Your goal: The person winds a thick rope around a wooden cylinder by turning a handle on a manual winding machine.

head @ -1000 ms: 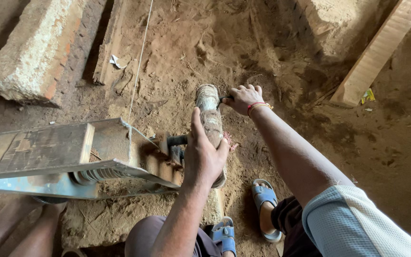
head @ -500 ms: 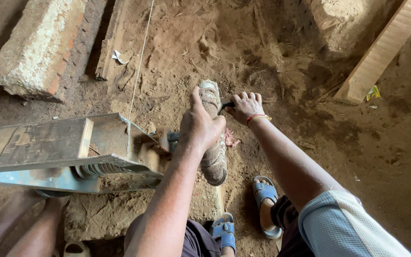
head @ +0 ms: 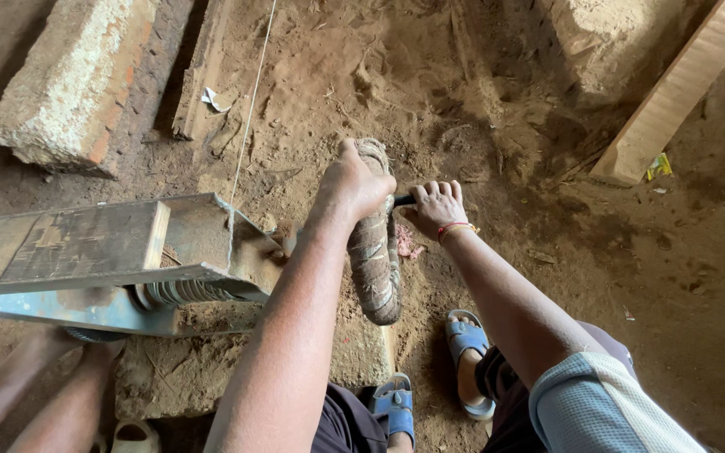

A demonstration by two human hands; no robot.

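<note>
A: Quickly, hands?
B: Left hand (head: 354, 180) closed round top of rope-wrapped handle (head: 375, 252), upright beside the metal frame (head: 111, 260). Right hand (head: 435, 205) closed on dark bar (head: 402, 200) beside it.
A: Ground?
B: Dirt floor (head: 480, 109).

A metal frame (head: 102, 260) lies left of the wrapped roller (head: 375, 252); a plank (head: 673, 96) lies far right.

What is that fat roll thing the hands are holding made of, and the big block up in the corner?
The roll looks like rope or rough fibre cord, wound tight: you can see pale, dusty strands going round it. The block looks like old brick under crusty grey mortar, because orange-red shows along one side. Both look rough and dry.
</note>
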